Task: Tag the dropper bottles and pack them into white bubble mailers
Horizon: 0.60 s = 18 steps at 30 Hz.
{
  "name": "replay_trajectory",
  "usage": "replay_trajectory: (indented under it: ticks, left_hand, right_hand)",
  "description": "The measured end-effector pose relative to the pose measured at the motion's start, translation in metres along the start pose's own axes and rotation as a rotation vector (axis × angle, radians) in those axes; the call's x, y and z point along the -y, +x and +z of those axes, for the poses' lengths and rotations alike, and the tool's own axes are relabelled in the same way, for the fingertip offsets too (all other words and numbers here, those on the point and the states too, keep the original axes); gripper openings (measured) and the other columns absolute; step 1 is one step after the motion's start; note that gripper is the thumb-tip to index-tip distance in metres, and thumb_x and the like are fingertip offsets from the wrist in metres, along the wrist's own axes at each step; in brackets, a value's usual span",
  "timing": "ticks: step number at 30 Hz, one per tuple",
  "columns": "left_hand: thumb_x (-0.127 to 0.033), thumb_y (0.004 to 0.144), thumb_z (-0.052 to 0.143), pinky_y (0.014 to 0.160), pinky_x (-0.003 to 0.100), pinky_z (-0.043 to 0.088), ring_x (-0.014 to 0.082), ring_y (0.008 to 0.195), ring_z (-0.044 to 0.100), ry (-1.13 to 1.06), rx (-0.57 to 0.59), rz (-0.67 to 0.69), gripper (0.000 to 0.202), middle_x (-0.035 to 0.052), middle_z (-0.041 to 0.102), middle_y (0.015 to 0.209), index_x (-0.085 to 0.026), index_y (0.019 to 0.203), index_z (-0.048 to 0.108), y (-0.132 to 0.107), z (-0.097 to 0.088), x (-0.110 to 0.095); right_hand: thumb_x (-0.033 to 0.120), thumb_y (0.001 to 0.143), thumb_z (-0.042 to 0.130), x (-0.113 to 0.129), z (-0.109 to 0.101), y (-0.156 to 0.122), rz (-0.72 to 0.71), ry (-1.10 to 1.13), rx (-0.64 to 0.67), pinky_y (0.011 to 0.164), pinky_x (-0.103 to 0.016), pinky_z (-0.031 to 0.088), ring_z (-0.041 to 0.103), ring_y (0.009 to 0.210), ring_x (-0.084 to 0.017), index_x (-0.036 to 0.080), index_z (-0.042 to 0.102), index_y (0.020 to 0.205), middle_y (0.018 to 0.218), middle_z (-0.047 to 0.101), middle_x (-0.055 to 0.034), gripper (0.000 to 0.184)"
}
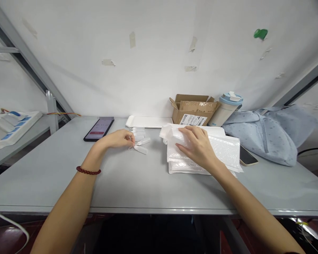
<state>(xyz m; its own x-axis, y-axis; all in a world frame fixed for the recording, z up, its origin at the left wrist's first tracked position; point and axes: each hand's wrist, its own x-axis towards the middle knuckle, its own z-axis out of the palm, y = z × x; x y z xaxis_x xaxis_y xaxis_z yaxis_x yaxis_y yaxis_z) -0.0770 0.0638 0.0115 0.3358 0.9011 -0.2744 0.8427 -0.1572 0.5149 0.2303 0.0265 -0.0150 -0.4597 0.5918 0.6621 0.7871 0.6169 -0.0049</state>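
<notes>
My left hand (118, 139), with a dark red bead bracelet (88, 171) on the wrist, rests on the grey table (127, 183). Its fingers are pinched on one small clear plastic tube (140, 149) from a cluster of several small tubes (140, 135). My right hand (196, 144) lies on a stack of white bubble mailers (222, 151), fingers curled round the near left edge of the top mailer.
A phone with a lit screen (99, 129) lies at the back left, a flat white tray (148, 122) behind the tubes. A cardboard box (193, 109), a lidded cup (226, 107), a blue cloth bag (267, 135) and a second phone (247, 157) sit on the right. A power strip (10, 125) lies on the left shelf.
</notes>
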Motion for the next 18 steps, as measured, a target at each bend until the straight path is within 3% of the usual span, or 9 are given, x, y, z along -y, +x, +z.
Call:
replay_trajectory:
  ticks: [3, 6, 12, 18]
  left_hand:
    - [-0.041, 0.061, 0.063, 0.063, 0.026, 0.04, 0.0222, 0.079, 0.061, -0.028, 0.036, -0.045, 0.032, 0.004, 0.069, 0.088, -0.021, 0.085, 0.064, 0.001, 0.001, 0.0]
    - [-0.042, 0.059, 0.067, 0.06, 0.025, 0.04, 0.0214, 0.076, 0.06, -0.038, 0.052, -0.034, 0.035, 0.0046, 0.068, 0.086, -0.021, 0.085, 0.065, 0.003, 0.005, -0.001]
    - [-0.041, 0.072, 0.055, 0.056, 0.023, 0.036, 0.0161, 0.066, 0.052, -0.044, -0.058, 0.049, 0.024, 0.0024, 0.062, 0.07, -0.019, 0.067, 0.062, 0.003, 0.008, -0.006]
    - [-0.038, 0.075, 0.056, 0.06, 0.024, 0.042, 0.0134, 0.063, 0.054, -0.246, -0.202, 0.089, 0.021, 0.0005, 0.058, 0.068, -0.018, 0.072, 0.062, -0.006, 0.002, -0.018]
  right_hand:
    - [0.028, 0.084, 0.057, 0.0, 0.0, 0.0, 0.005, 0.002, 0.006, 0.086, -0.043, 0.038, 0.052, 0.103, -0.028, 0.02, 0.047, 0.121, 0.11, 0.057, -0.0126, 0.039]
    - [0.028, 0.084, 0.056, 0.001, 0.0, 0.0, 0.014, 0.008, 0.014, 0.086, -0.043, 0.038, 0.052, 0.103, -0.028, 0.021, 0.047, 0.122, 0.11, 0.056, -0.0121, 0.04]
    - [0.029, 0.084, 0.056, 0.001, -0.001, 0.0, 0.005, -0.01, 0.019, 0.086, -0.041, 0.037, 0.051, 0.103, -0.027, 0.02, 0.048, 0.119, 0.11, 0.056, -0.0123, 0.037]
    - [0.028, 0.084, 0.056, 0.001, -0.001, 0.0, 0.01, -0.005, 0.027, 0.086, -0.042, 0.037, 0.051, 0.103, -0.027, 0.02, 0.047, 0.12, 0.11, 0.056, -0.0122, 0.038]
